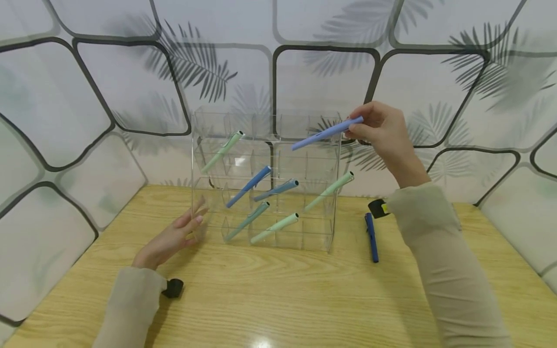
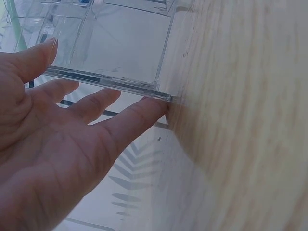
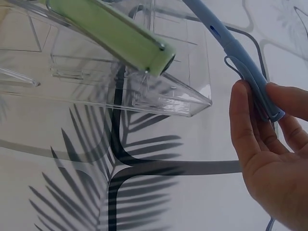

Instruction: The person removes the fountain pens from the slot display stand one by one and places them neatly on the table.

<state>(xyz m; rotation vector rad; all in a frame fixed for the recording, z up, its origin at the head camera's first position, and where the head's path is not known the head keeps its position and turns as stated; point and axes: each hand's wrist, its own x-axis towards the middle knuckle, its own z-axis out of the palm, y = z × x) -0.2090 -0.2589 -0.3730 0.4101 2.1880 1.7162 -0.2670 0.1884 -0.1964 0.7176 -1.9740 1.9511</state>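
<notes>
My right hand [image 1: 380, 128] pinches a light blue pen [image 1: 324, 134] by its clipped cap end, between thumb and fingers. The pen slants down leftward, overlapping the upper right of a clear acrylic rack [image 1: 335, 212] in the head view. In the right wrist view, a pale green pen [image 3: 115, 36] in the rack looms close to the camera. My left hand [image 1: 171, 237] is at the rack's lower left side, fingers extended. The left wrist view shows its fingertips right at the clear side panel [image 2: 110, 83], the thumb across the panel from the other fingers.
Several pens lean in the rack's compartments, among them a dark blue one [image 1: 248, 187], a grey-blue one [image 1: 276, 190] and a teal one [image 1: 247, 221]. A navy pen [image 1: 372, 238] lies on the wooden table [image 1: 278, 295] right of the rack. A patterned wall [image 1: 243, 72] stands behind.
</notes>
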